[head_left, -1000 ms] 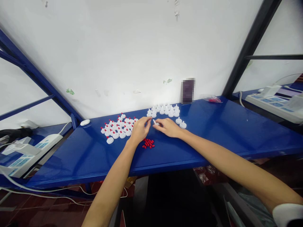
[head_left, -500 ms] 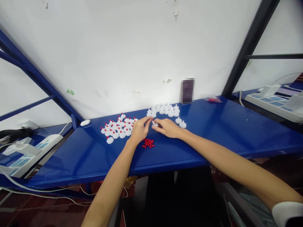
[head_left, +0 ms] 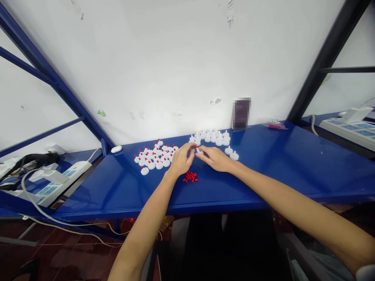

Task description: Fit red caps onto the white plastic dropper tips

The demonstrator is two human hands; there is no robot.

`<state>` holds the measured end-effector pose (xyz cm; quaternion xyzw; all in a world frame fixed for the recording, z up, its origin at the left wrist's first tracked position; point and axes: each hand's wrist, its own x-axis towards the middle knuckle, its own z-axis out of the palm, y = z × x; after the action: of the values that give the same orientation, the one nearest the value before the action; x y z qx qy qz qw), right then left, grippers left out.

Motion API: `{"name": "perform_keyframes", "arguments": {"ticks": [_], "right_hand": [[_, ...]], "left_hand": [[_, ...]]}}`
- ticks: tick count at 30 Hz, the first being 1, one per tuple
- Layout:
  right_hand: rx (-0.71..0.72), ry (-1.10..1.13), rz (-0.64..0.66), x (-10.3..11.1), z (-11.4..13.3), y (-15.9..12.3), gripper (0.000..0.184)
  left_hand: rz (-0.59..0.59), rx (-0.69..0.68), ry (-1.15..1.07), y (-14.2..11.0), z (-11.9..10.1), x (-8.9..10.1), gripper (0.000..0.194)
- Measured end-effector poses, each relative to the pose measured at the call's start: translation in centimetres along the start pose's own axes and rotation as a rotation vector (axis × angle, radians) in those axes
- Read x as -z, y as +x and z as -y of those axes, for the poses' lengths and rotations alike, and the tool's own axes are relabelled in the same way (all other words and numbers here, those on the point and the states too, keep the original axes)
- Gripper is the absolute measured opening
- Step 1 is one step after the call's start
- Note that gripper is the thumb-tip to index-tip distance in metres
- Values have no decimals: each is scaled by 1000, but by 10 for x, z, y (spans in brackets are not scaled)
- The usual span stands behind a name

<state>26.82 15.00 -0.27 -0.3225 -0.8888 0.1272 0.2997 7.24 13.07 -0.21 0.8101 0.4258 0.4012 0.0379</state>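
Observation:
Both my hands meet over the blue table (head_left: 263, 175). My right hand (head_left: 215, 158) pinches a small white cap (head_left: 199, 151) at its fingertips. My left hand (head_left: 182, 160) is curled, its fingertips pressed to a tiny red tip at the top of that same cap. Just below my hands lies a little pile of red tips (head_left: 190, 177). To the left stands a group of white caps with red tips (head_left: 155, 155). Behind my hands is a group of plain white caps (head_left: 211, 137).
A white oval object (head_left: 116, 149) lies at the table's back left corner. Power strips with cables sit on the left shelf (head_left: 55, 181) and the right shelf (head_left: 348, 128). A dark blurred object (head_left: 241, 113) leans on the white wall, a red-filled bag (head_left: 274, 125) beside it.
My hands stay together on the white cap; the left fingertips have closed onto its top. My head has turned slightly left, so everything sits a little further right in the view.

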Motion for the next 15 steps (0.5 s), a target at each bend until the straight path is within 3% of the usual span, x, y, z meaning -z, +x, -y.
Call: {"name": "perform_keyframes", "arguments": {"ticks": [7, 15], "right_hand": [[-13, 63, -28, 2, 2, -1, 29], [36, 113, 20, 5, 7, -2, 32]], "left_hand": [[106, -53, 85, -3, -1, 2, 58], [76, -53, 196, -1, -1, 2, 35]]}}
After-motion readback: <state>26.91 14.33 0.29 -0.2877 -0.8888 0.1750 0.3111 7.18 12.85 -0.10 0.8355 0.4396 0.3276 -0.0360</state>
